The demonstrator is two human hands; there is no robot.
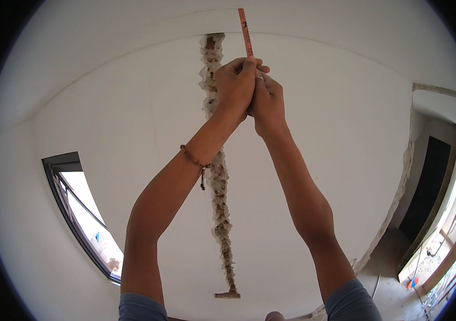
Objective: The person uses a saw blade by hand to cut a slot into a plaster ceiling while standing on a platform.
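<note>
Two hands: both are up high, close together, wrapped around one thin stick.
Left hand (234, 85): curled into a fist around the stick, fingers closed tight. A bead bracelet (193, 158) sits on that wrist.
Right hand (268, 101): pressed right against the left one, also closed on the stick, just a bit lower.
Stick (245, 32): long, thin and reddish-orange (maybe a strip or a rod, it is too thin to tell). It pokes up out of the fists and reaches the line where the wall meets the ceiling (131, 21).
Groove in the wall (218, 182): a rough, crumbly cut runs down the white wall (104, 117), from near the top to low down. You can see reddish brick inside it near the top. The stick is just beside the groove, to the right, not inside it.
Bottom of the groove: a small brown piece (227, 295) sticks out there. I cannot tell what it is.
Done so far: the groove is already cut all the way down, I think.
Left to do: the groove looks bare, with nothing laid in it and no patching over it. The stick is only held up near the top.
Other things: a window (80, 208) is on the left, and a doorway (426, 187) and railing are on the right.
</note>
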